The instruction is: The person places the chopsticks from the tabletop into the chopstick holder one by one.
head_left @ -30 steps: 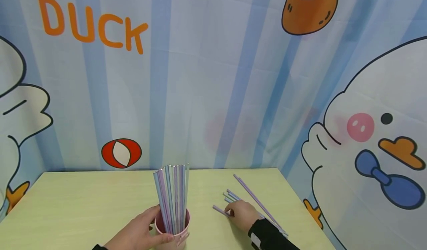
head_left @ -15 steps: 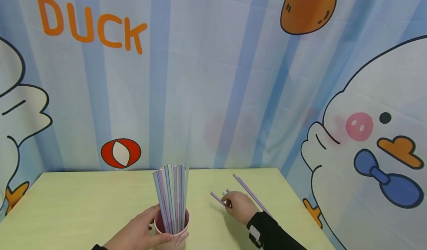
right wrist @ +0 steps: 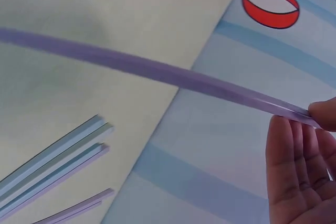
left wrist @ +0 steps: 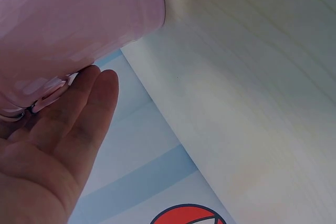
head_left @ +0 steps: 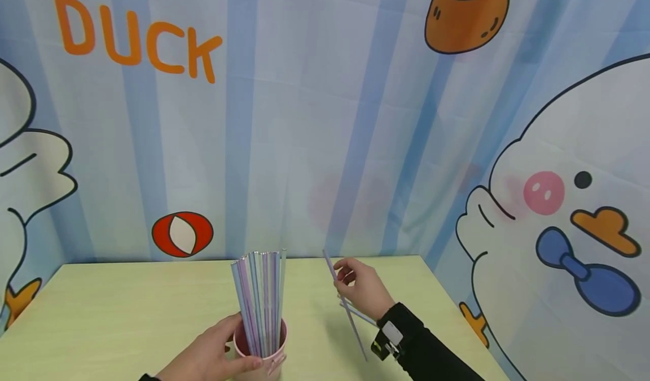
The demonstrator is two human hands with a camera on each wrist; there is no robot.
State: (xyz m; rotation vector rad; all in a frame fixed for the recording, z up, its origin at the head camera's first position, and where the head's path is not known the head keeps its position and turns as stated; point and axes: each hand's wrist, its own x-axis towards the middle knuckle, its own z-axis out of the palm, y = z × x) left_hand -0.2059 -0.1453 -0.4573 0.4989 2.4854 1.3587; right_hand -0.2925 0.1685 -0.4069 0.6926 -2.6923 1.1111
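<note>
My left hand (head_left: pixel 210 350) holds a pink cup (head_left: pixel 259 371) at the table's front, thumb on the near side. Packed upright in the cup are several blue, purple and clear straws (head_left: pixel 258 305). In the left wrist view the fingers (left wrist: pixel 84 111) lie along the cup's wall. To the right, my right hand (head_left: pixel 364 289) is raised above the table and pinches one purple straw (head_left: pixel 354 329) between thumb and fingertips, as the right wrist view also shows. That straw slants, its lower end toward me. Beneath the hand lie loose straws (head_left: pixel 361 315), partly hidden by it.
The pale yellow table (head_left: pixel 137 307) ends at a striped blue cloth backdrop (head_left: pixel 299 144) printed with ducks. In the right wrist view, blue and purple straws (right wrist: pixel 52 153) lie roughly side by side near the table's edge.
My right hand has lifted a purple straw off the loose ones and moved up and away from me, tilting it steeper. The left hand and cup stay in place.
</note>
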